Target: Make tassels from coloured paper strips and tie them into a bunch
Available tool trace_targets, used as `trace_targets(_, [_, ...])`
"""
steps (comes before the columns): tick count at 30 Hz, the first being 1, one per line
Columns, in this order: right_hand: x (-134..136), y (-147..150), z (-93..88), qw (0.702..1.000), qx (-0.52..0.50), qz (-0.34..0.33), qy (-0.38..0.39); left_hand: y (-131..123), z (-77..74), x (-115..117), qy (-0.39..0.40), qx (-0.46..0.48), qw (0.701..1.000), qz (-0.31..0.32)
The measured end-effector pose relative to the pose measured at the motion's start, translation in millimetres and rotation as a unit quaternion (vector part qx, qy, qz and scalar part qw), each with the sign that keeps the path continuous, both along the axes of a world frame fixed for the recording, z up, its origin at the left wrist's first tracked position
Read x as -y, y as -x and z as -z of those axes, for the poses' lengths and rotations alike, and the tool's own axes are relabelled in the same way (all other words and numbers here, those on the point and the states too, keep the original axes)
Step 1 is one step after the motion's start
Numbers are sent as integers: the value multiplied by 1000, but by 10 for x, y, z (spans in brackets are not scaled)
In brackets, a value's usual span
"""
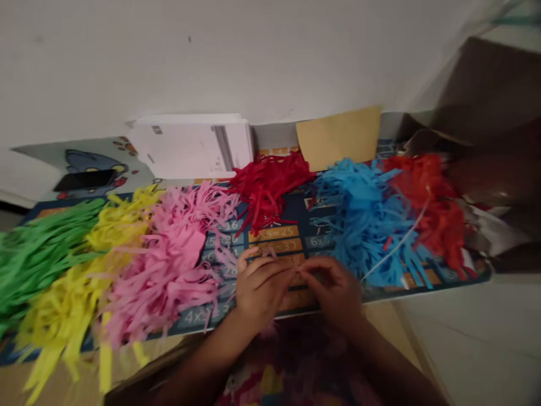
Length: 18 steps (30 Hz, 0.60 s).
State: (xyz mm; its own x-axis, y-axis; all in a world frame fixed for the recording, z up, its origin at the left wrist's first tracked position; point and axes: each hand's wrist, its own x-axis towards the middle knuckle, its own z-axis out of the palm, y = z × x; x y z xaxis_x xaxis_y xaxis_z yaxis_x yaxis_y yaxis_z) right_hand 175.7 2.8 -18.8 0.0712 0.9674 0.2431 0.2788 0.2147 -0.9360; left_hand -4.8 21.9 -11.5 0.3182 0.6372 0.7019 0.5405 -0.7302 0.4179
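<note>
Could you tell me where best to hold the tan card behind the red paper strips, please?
Take the tan card by its upper edge, from above: it appears to lean on the wall, leaving that edge free, while the red paper strips partly cover its lower edge.

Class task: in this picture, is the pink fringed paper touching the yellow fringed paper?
Touching: the head view shows the pink fringed paper strips overlapping the yellow fringed paper strips where the two piles meet.

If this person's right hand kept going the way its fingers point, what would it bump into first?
Probably the left hand: the right hand's fingertips point toward it across a narrow gap, though depth is hard to judge here.
</note>
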Motion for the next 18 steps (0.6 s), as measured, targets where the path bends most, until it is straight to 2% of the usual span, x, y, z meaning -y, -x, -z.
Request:
trace_targets(8, [-39,-16,94,1000,1,2,-1,-4,67,-7,27,28,999,8])
trace_targets(12, [-60,13,111,1000,27,-9,-4,-15,55,-37,78,30,996,14])
trace_targets(16, [-18,81,20,996,65,-42,-45,-46,37,-56,128,34,991,7])
trace_targets(18, [-64,-2,-75,988,107,-71,-83,-45,30,-68,126,28,992,11])
